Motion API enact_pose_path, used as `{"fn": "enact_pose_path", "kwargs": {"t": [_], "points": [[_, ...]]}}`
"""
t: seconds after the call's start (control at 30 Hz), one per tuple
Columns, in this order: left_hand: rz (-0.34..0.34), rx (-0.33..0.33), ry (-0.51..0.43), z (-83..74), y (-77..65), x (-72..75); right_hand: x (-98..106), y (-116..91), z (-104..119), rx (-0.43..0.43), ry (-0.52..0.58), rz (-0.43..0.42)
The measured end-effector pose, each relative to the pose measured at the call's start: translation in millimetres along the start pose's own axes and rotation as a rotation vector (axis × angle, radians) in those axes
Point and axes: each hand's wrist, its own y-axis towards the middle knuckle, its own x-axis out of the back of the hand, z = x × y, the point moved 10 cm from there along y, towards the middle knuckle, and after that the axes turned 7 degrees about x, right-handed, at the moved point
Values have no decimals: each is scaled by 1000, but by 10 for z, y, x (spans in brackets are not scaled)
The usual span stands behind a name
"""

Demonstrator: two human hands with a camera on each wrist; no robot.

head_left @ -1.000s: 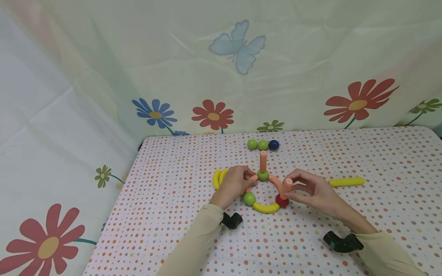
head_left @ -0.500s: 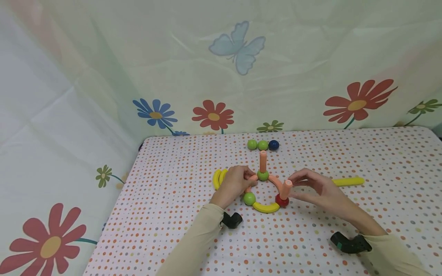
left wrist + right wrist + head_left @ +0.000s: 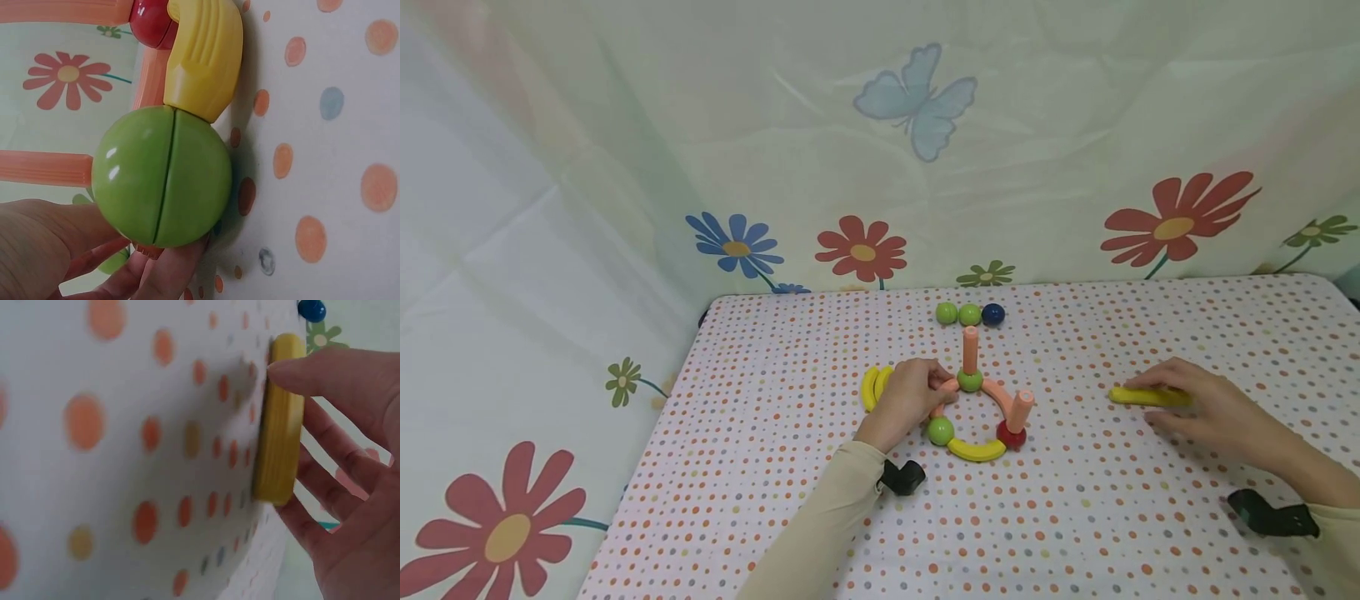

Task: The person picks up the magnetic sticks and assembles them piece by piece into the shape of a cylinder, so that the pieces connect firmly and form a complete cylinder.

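A ring of curved rods and balls lies on the table, with a yellow curved rod [image 3: 977, 451] in front between a green ball [image 3: 940, 431] and a red ball [image 3: 1011, 434]. Orange straight rods stand up from the red ball and from the far green ball [image 3: 970, 380]. My left hand [image 3: 910, 394] pinches the orange curved rod [image 3: 950, 387] at the ring's left side; its fingertips are partly hidden behind the green ball in the left wrist view. Off to the right, my right hand [image 3: 1213, 408] grips a yellow straight rod [image 3: 281, 425], thumb on one side and fingers on the other.
Two green balls [image 3: 969, 314] and a dark blue ball [image 3: 993, 314] sit in a row near the table's back. Yellow curved rods [image 3: 870, 388] lie left of my left hand. A flowered cloth [image 3: 1045, 167] hangs behind the dotted table [image 3: 790, 350].
My right hand has let go of the orange rod standing on the red ball and moved right to the yellow straight rod. My left hand has stayed on the ring.
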Motion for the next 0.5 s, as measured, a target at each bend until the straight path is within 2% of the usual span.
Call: {"fn": "enact_pose_path", "kwargs": {"t": [0.2, 0.5], "points": [[8, 19, -26, 22, 4, -10, -55, -47, -82, -56, -23, 28], [10, 27, -31, 31, 15, -16, -107, 72, 89, -64, 38, 27]]}}
